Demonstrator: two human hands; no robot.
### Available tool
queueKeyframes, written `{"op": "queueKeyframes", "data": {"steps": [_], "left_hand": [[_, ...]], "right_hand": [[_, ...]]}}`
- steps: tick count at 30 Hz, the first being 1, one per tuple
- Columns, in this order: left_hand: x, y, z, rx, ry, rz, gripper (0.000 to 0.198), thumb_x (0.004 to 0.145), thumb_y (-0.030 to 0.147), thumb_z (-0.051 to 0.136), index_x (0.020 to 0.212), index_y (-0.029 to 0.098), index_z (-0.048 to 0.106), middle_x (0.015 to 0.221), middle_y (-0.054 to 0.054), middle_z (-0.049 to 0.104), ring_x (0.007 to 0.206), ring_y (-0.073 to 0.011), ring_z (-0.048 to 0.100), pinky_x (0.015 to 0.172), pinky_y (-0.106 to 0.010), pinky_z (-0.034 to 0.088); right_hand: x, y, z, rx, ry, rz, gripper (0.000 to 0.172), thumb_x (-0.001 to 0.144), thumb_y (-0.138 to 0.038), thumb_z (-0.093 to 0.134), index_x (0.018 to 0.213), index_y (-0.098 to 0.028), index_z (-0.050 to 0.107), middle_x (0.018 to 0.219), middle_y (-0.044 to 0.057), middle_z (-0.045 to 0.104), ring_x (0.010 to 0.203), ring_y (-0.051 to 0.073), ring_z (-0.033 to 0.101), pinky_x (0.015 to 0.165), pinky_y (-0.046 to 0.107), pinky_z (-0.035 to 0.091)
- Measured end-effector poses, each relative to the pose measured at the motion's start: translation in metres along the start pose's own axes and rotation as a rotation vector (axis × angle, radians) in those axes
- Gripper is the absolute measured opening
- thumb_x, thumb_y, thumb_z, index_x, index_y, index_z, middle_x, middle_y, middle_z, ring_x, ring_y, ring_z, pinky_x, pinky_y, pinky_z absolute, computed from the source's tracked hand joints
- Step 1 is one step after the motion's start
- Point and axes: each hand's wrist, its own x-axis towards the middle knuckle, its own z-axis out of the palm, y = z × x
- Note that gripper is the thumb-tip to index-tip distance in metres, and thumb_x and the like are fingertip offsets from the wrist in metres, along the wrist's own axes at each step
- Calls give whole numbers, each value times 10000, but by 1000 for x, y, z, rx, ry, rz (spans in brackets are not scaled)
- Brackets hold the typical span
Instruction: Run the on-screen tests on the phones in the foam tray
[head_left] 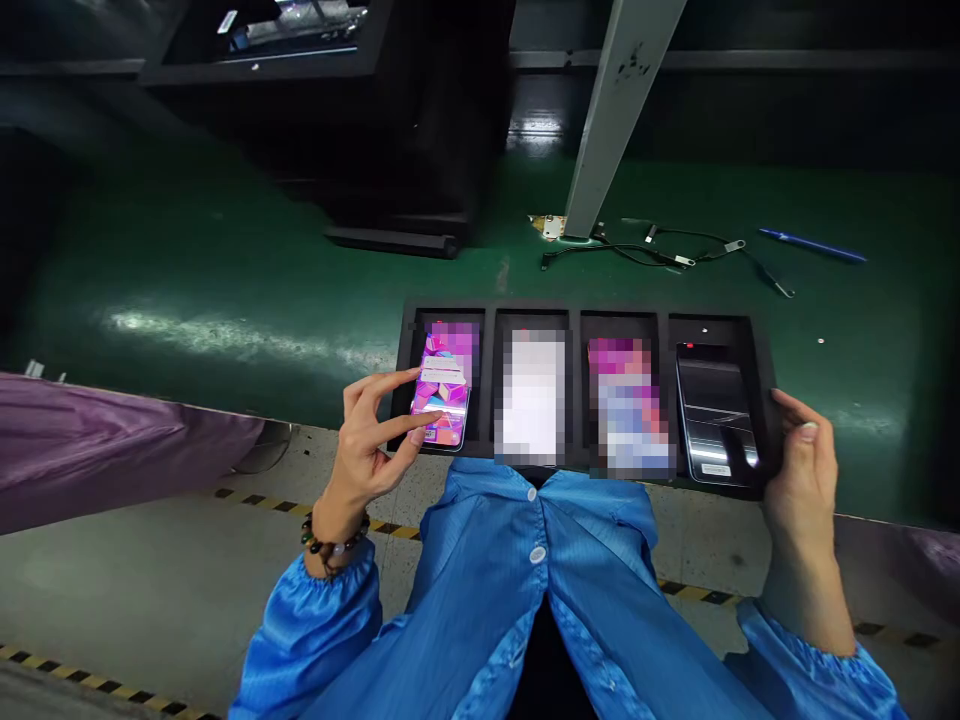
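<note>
Pinching leftmost phone [442, 392] with left hand [369, 445], gripping tray [575, 380] right edge with right hand [804, 465]. Can't read screens [532, 400], blurred. Behind tray: cables [660, 252], blue pen [814, 245].

Counter [187, 300] is left open left of tray [577, 318] | far side is obstructed by post [615, 110], cables [645, 250], pen [814, 245] | slots are filled by phones [716, 420]

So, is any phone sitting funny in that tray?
Yes. The leftmost phone leans crooked in its slot of the black tray, with the left hand pinching it. The rightmost phone has a dark screen, while the others are lit.
</note>
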Motion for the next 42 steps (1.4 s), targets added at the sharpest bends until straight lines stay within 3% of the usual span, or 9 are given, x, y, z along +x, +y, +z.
{"op": "queueKeyframes", "data": {"steps": [5,8,11,15,17,20,23,30,42], "left_hand": [[0,-8,-1,-51,-94,-47,297,1076,387,598,1120,399,891,1608,-18,630,1428,-352,532,1210,-650,444],[3,-14,3,-32,-136,-206,415,1125,478,497,1425,398,771,1749,-39,476,1561,-370,426,1290,-673,341],[7,-19,10,-71,-76,-335,552,1134,558,451,1643,378,569,1802,-77,382,1640,-358,359,1351,-640,286],[12,-26,20,-222,-24,-379,539,1148,557,427,1635,371,564,1775,-56,442,1666,-294,382,1391,-538,286],[16,-31,25,-284,14,-382,522,1151,555,422,1597,354,606,1733,-52,507,1654,-279,411,1392,-511,291],[24,-40,33,-342,102,-404,527,1142,582,426,1534,326,669,1643,-54,609,1584,-283,499,1366,-493,329],[31,-47,37,-364,153,-446,542,1129,610,434,1504,315,692,1581,-55,661,1463,-287,596,1287,-484,427],[34,-49,40,-394,198,-418,467,1130,546,461,1422,315,742,1572,-51,666,1503,-294,571,1319,-511,395],[34,-48,41,-380,214,-424,434,1126,539,465,1391,345,749,1555,-26,680,1486,-289,595,1318,-525,428]], "right_hand": [[1,0,1,124,-13,70,670,1082,-748,472,1460,-249,713,1482,178,717,1426,362,672,1233,623,471],[4,4,2,131,8,65,656,1077,-744,491,1436,-250,728,1471,190,719,1417,367,675,1222,612,476],[5,3,1,138,14,69,648,1082,-731,487,1438,-243,720,1466,199,719,1385,366,689,1195,612,492],[-10,-36,-2,-70,89,-94,527,1112,-597,511,1457,-248,702,1467,193,709,1384,381,663,1174,642,487],[-26,-71,3,-131,-7,-315,425,1110,-460,548,1453,-257,697,1452,167,721,1421,378,630,1200,640,467],[-50,-120,22,-95,-422,-604,387,1090,-262,552,1461,-278,660,1356,98,790,1385,336,663,1167,587,485],[-68,-147,44,-90,-627,-737,459,1068,-141,543,1502,-277,605,1324,52,819,1391,304,658,1182,560,442],[-82,-160,64,-20,-777,-773,465,1063,-106,516,1488,-261,623,1271,20,838,1432,273,631,1241,549,374],[-75,-164,65,-87,-734,-687,480,1083,-112,484,1520,-274,599,1253,32,838,1435,279,638,1236,565,379]]}}
